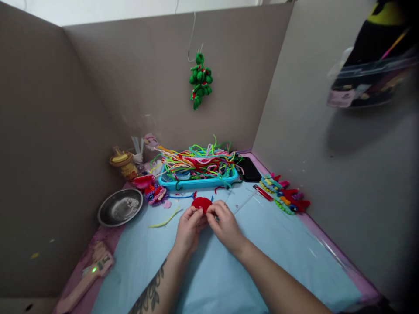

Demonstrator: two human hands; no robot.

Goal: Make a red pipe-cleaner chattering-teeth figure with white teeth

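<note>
A small red fuzzy piece [202, 203] made of chenille stem sits just past my fingertips on the light blue mat [229, 270]. My left hand [189, 229] pinches its left edge with fingers closed. My right hand [223, 223] pinches the right edge the same way. Both hands meet over the middle of the mat. Behind them a turquoise tray [198, 182] holds a heap of colourful chenille stems [199, 161].
A metal bowl [120, 207] lies at the left, a glue gun [85, 280] near the front left. Finished colourful figures [283, 195] and a red tool [262, 192] lie at the right. A black phone [249, 169] lies beside the tray. A green ornament [200, 80] hangs on the cardboard wall.
</note>
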